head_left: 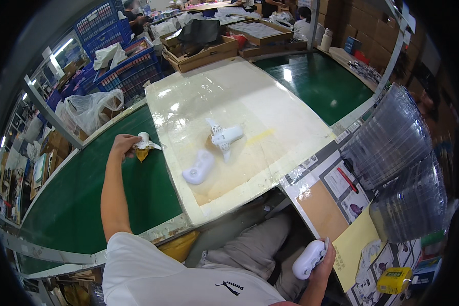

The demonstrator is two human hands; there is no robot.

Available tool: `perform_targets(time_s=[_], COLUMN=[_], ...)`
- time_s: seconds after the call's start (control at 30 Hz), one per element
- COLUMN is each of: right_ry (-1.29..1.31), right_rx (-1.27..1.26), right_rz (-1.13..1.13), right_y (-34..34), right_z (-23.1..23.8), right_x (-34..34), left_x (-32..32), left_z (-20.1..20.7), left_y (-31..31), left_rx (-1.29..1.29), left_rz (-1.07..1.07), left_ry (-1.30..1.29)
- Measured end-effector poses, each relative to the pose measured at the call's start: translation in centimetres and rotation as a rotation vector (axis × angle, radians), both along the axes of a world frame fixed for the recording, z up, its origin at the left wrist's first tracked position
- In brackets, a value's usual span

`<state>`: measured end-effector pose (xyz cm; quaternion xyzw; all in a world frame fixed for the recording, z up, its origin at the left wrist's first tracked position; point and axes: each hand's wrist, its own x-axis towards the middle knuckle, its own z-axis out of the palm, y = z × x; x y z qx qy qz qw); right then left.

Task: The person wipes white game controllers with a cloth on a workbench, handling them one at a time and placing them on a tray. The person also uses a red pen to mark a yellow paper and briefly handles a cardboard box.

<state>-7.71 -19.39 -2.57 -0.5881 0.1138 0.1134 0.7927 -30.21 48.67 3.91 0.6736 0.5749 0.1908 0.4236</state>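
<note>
Out over the green surface at the left, my left hand point(124, 146) is closed on a white finned toy part point(144, 137) with an amber-yellow piece below it. Low at the right, beside my lap, my right hand point(325, 258) grips a white rounded controller-like piece point(308, 260). On the white board point(250, 86) between them lies another white finned part point(227, 136), its fins spread. Just nearer to me rests a second white controller-like piece point(199, 167), apart from both hands.
Green belt-like surfaces point(316, 81) run on both sides of the board. Stacked clear plastic trays point(392, 137) stand at the right, near a red pen point(347, 180) and a yellow box point(394, 280). Cardboard trays point(204, 53) and blue crates point(130, 69) crowd the back; people work beyond.
</note>
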Motion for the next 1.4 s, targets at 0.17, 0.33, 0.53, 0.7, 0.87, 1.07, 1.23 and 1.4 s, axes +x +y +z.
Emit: perform_targets(time_s=[0.17,0.33,0.53,0.7,0.87,1.07,1.23,1.4], right_ry=[0.007,0.023,-0.069,-0.051,-0.019,-0.015,-0.065,-0.043], right_rx=[0.038,-0.013,0.025,0.044,0.084,0.171,0.247,0.295], right_rz=[0.03,0.049,0.091,0.014,0.047,0.142,0.164,0.201], right_y=[0.1,0.1,-0.6,-1.1,-0.1,-0.5,-1.8,-2.8], right_z=[0.2,0.3,1.1,1.5,0.8,0.6,0.4,-0.2], right_x=[0.2,0.0,-0.5,-1.3,-0.9,-0.2,-0.3,-1.4], left_x=[-2.2,3.2,14.0,15.8,11.3,7.9,4.8,6.5], left_z=[0.1,1.6,2.1,5.1,4.2,-0.7,-3.4,-12.1], left_y=[-0.2,-0.4,-3.3,-10.3,-24.0,-34.4,-41.3,-46.1], left_rx=[0.02,0.158,-0.016,0.779,0.763,1.077,0.911,0.314], left_rz=[0.049,-0.26,-0.528,-0.479,-0.778,-0.923,-1.141,-1.312], left_ry=[-0.228,-0.215,-0.025,-0.06,-0.228,0.05,-0.202,0.196])
